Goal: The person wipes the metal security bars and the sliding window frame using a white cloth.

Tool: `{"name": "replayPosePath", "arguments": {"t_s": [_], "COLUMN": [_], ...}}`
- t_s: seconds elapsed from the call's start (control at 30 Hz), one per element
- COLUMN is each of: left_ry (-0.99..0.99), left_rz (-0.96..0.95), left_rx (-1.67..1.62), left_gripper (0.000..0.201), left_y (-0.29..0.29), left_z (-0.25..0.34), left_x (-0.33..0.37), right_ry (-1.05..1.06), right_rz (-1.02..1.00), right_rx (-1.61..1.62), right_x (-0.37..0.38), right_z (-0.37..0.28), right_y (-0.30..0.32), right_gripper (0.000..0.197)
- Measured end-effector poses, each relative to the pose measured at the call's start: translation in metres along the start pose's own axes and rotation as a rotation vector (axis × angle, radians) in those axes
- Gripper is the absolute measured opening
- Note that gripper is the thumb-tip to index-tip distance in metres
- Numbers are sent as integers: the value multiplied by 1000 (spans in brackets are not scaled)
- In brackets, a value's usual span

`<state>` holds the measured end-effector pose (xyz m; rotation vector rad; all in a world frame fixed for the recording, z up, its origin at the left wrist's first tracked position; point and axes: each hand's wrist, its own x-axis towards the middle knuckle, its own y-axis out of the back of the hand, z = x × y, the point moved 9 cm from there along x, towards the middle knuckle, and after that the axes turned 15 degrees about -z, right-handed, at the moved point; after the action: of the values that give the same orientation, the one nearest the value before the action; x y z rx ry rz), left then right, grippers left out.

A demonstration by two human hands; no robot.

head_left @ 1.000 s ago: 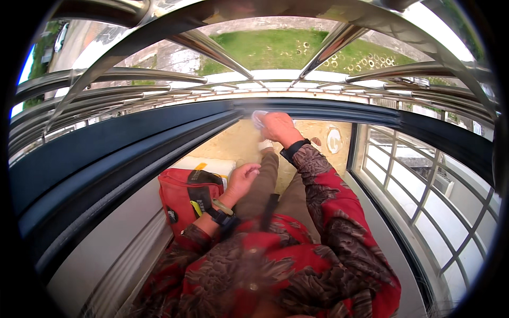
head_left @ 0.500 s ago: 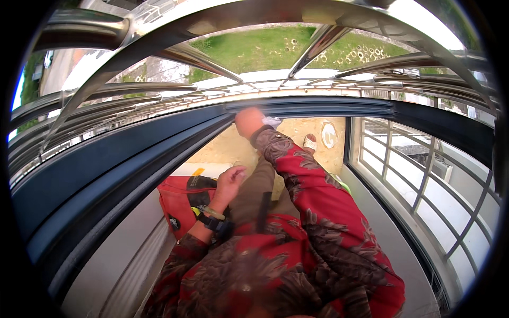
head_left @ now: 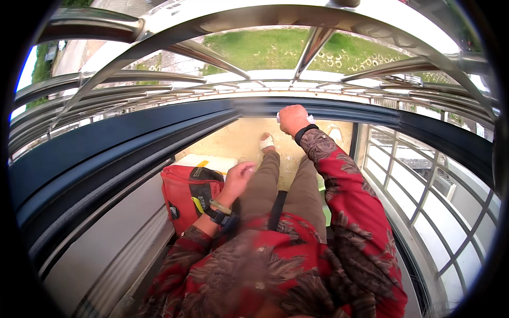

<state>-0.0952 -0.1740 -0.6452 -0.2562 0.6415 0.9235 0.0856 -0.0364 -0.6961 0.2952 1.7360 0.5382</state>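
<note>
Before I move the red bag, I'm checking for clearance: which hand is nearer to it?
Left. The left hand is beside the red bag, just past its right side; the right hand is farther off, up at the dark blue frame.

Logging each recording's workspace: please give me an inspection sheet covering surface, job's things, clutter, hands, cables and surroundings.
Surface: dark blue frame, running across ahead.
Job's things: white cloth, bunched in the right hand at the frame.
Clutter: red bag beside the left hand; pale item behind it; green item, mostly hidden, at right.
Hands: right hand closed around the cloth; left hand loosely curled, apparently holding nothing.
Cables: nothing seen.
Surroundings: metal bars beyond the frame, grass below, grille at right.
</note>
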Motion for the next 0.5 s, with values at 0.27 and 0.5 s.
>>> {"name": "replayPosePath", "arguments": {"t_s": [0.27,0.5], "left_ry": [22,33], "left_rz": [8,-5], "left_rx": [-125,-107], "left_gripper": [19,19], "left_y": [-40,-70], "left_z": [13,22], "left_x": [7,16], "right_ry": [-105,-141], "right_rz": [93,223], "right_rx": [112,143], "right_x": [-50,-87], "right_z": [138,227], "right_y": [-35,-68], "right_gripper": [17,19]}}
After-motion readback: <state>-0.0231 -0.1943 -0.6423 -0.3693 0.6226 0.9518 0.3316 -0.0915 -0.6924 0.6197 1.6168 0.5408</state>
